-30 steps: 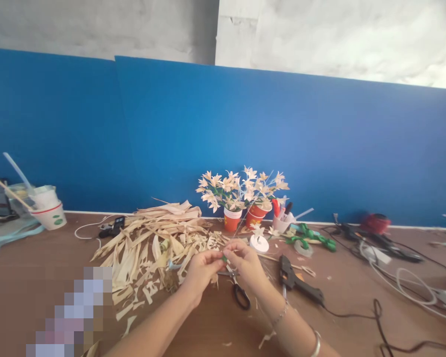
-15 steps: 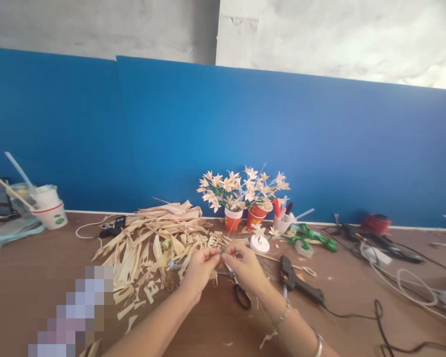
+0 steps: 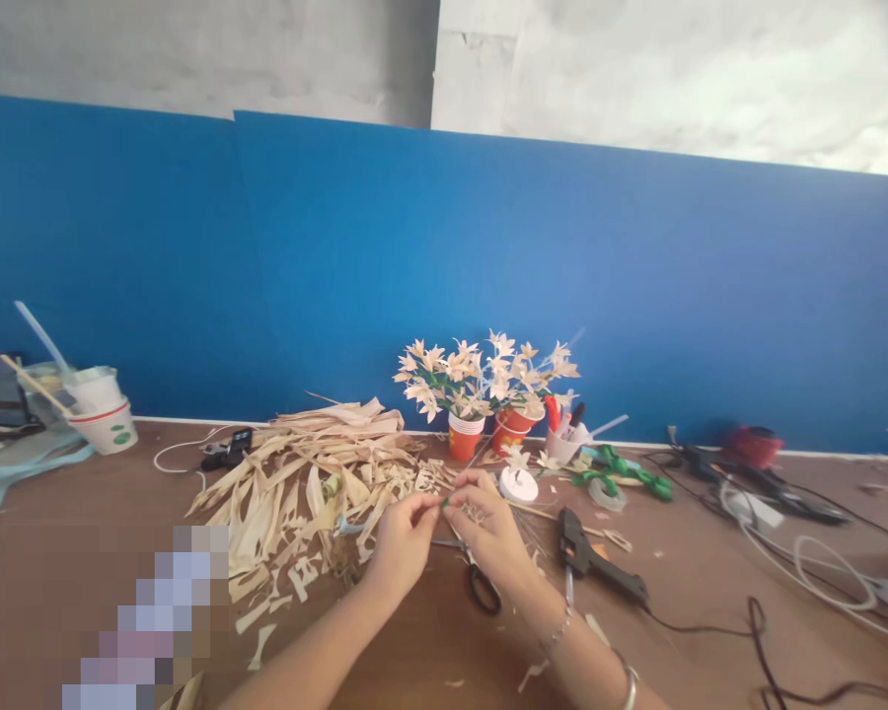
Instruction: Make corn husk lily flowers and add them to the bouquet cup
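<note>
My left hand (image 3: pixel 404 547) is closed in a pinch, its thumb and forefinger on a small green piece (image 3: pixel 445 503). On the other side of that piece my right hand (image 3: pixel 488 523) also pinches, its fingertips nearly meeting the left ones. A thin, pale wire-like line runs up from the fingertips, too fine to make out well. Partly behind my right hand lie scissors with black handles (image 3: pixel 483 590). Just beyond the hands, a pale flower (image 3: pixel 516 460) is by a white round lid-like piece (image 3: pixel 519 484).
Dried husk strips (image 3: pixel 296 483) spread over the table left of my hands. Pale flowers (image 3: pixel 455 370) stand in red paper cups (image 3: pixel 465 440) by the blue panel (image 3: pixel 414 247). On the right lie a black glue gun (image 3: pixel 599 562), green ribbon (image 3: pixel 629 473) and cables (image 3: pixel 799 562).
My right fingers have lifted and spread slightly around the green piece. The thin line now slants further right. My left hand has hardly moved.
</note>
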A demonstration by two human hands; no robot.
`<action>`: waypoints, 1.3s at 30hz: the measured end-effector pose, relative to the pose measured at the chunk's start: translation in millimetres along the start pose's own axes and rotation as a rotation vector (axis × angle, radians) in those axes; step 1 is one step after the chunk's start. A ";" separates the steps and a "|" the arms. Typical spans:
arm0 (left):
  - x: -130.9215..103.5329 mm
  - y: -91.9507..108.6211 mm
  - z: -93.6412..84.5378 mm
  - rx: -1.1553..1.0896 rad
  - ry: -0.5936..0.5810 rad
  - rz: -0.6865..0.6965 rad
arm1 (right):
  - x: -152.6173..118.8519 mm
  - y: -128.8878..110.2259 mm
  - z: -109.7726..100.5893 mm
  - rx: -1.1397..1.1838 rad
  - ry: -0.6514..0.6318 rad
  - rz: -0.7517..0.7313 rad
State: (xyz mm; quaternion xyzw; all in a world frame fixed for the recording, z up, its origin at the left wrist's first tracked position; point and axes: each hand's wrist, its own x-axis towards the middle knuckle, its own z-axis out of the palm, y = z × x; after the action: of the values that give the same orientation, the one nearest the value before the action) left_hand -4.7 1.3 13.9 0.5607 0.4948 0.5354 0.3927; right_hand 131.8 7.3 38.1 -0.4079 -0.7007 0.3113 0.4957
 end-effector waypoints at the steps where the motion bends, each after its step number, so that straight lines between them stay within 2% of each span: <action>1: 0.7 -0.7 0.0 0.001 0.003 0.000 | -0.1 0.5 -0.1 -0.005 -0.003 -0.002; 10: 2.6 -2.4 1.8 -0.093 0.006 -0.058 | 4.0 8.9 -2.3 -0.042 -0.021 0.044; 13: 2.3 -0.5 2.3 -0.173 -0.020 -0.115 | 7.8 5.5 -8.4 -0.085 -0.104 0.103; 15: 1.8 0.6 2.6 -0.205 -0.033 -0.155 | 9.6 2.9 -20.9 -0.141 -0.226 0.162; 17: 1.2 0.7 3.0 -0.229 -0.033 -0.194 | 9.7 1.3 -43.0 -0.233 -0.336 0.224; 18: 0.9 0.2 3.2 -0.237 -0.027 -0.213 | 8.6 1.1 -57.1 -0.304 -0.345 0.248; 19: 0.5 -0.8 3.5 -0.239 -0.025 -0.228 | 6.4 1.2 -72.4 -0.403 -0.337 0.279; 21: -0.3 -3.8 4.2 -0.235 -0.027 -0.245 | -1.2 3.0 -102.3 -0.715 -0.169 0.351; 23: -1.0 -7.5 4.9 -0.234 -0.026 -0.240 | -12.2 7.3 -124.3 -1.072 -0.077 0.468; 24: -1.2 -9.1 5.3 -0.233 -0.022 -0.235 | -18.2 10.5 -130.8 -1.211 -0.053 0.542; 26: -1.4 -11.3 5.7 -0.230 -0.011 -0.228 | -29.5 19.1 -134.8 -1.344 -0.126 0.654; 30: -1.1 -11.2 5.5 -0.218 0.004 -0.247 | -43.5 36.0 -127.1 -1.384 -0.220 0.637; 33: -0.7 -10.8 5.0 -0.219 0.011 -0.260 | -46.8 40.4 -128.2 -1.324 -0.213 0.618; 35: -0.2 -12.0 4.9 -0.223 0.019 -0.256 | -47.7 39.5 -134.0 -1.253 -0.146 0.610; 39: 0.7 -15.2 4.9 -0.234 0.025 -0.247 | -48.6 38.2 -144.4 -1.045 0.070 0.634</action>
State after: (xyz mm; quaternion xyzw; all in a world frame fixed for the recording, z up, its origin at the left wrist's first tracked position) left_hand -2.0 5.5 -1.3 0.4394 0.4993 0.5438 0.5118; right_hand 287.3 -12.8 30.0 -0.7956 -0.5886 0.0451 0.1358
